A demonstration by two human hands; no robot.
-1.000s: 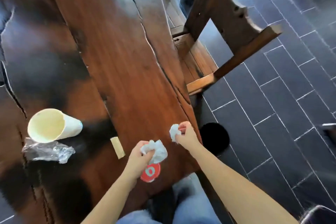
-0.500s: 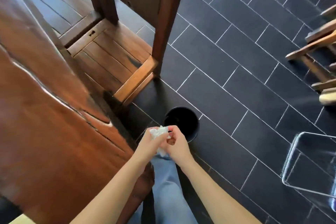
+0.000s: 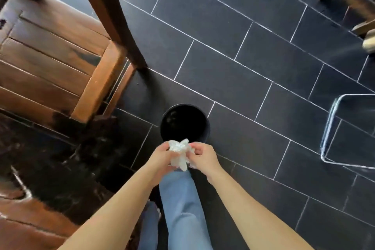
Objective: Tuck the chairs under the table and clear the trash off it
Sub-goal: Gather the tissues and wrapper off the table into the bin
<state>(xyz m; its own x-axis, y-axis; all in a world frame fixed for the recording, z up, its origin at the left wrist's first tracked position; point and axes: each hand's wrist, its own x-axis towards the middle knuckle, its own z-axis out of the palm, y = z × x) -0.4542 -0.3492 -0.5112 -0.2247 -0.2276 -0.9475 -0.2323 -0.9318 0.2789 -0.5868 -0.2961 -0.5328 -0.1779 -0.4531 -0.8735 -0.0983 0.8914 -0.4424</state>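
Desk: Swung off the counter [image 3: 30, 219], now cut to the lower left corner, and onto the dark tiled floor [image 3: 253, 63] since a second ago. Brought together as well, left hand [image 3: 160, 158] and right hand [image 3: 205, 158], apart then with a scrap apiece. Step in hand?

Field: Binning the trash, by the look of it. Closed in on each other just below centre frame, pinching one crumpled tissue wad [image 3: 179, 152] from either side, fingers curled into it.

Desk: Placed where?

Field: Up in the air, just below the near rim of the black bin [image 3: 182, 119] at centre frame, above a blue-jeaned leg [image 3: 180, 199]. Not yet over the opening.

Desk: Needed next?

Field: Probably a short carry up-frame to clear the rim, then letting go on both sides at once. Worth watching for a light scrap drifting wide or clinging to a finger.

Desk: Look of the wad?

Field: White, thin, badly creased, spiky on top, trailing a loose tail below the grip. Soft and near weightless, at a guess. Impossible to tell whether one piece or two pressed together.

Desk: And the chairs?

Field: Wooden chair [image 3: 50, 57] at upper left, seat mostly showing beyond the counter edge. Tucking apparently unfinished.
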